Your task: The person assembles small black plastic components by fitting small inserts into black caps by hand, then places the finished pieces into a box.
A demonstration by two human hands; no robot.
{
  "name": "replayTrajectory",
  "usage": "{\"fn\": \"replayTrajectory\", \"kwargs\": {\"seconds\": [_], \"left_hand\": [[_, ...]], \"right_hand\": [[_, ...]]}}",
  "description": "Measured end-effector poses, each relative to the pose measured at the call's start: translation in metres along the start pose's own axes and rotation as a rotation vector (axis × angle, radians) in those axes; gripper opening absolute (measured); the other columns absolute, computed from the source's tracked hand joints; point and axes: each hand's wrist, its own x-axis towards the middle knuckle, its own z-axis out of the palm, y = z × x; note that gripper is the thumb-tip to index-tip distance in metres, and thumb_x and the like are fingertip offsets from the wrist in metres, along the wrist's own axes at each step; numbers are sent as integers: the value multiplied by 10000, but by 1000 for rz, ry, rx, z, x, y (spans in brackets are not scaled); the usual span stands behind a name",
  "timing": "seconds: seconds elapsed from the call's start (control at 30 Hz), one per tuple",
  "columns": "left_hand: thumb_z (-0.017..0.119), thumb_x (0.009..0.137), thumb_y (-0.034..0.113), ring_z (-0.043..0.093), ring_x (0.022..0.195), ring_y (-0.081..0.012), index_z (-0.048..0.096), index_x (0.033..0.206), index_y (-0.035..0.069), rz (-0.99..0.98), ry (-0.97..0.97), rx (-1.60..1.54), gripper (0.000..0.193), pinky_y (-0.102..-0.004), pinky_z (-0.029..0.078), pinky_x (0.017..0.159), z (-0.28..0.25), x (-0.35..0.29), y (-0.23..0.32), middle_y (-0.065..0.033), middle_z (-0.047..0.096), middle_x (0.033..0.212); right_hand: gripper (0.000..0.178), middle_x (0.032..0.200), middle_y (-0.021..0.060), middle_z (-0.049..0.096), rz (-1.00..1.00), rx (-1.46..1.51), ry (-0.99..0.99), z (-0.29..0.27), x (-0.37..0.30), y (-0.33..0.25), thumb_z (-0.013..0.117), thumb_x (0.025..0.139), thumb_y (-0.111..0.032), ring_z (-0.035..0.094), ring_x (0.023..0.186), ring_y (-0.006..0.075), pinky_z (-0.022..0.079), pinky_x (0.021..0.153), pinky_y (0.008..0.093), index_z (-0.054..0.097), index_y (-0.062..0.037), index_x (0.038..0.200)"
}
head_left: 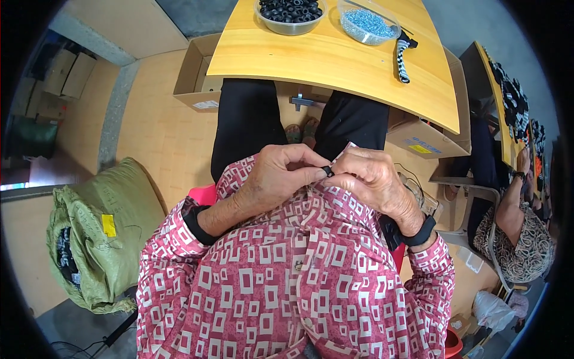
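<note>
Black piece (327,172), seemingly pinched, clear of table edge (335,85).

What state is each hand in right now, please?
Left hand: closed, pinching a small black piece.
Right hand: curled at the same piece; whether it grips it cannot be told.

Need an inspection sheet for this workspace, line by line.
Surface: yellow table, tub of black pieces and tub of blue bits at far edge, striped strip at right.
Job's things: small black piece above the lap.
Clutter: cardboard box left of table, green sack at left.
Hands: left hand and right hand pinch the piece.
Cables: thin dark loops near right wrist.
Surroundings: another person at right.
</note>
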Motion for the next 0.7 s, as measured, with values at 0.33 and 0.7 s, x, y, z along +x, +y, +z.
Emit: {"fn": "replayTrajectory", "kwargs": {"seconds": [0.33,0.7], "left_hand": [[666,825,-25,634,845,-89,515,1211,37,-29,-210,81,419,-235,498,776,-18,12,19,-63,694,907],[680,807,-38,649,840,-113,384,1378,43,-98,-284,-61,649,-247,508,792,-23,18,15,-103,697,875]], "right_hand": [[219,725,83,569,6,46,-23,-4,6,-4,755,742,-159,594,678,244,473,625,359,652,-32,888],[339,783,82,598,-249,-182,18,9,4,-6,762,730,-168,597,706,211,511,657,328,655,1,1002]]}}
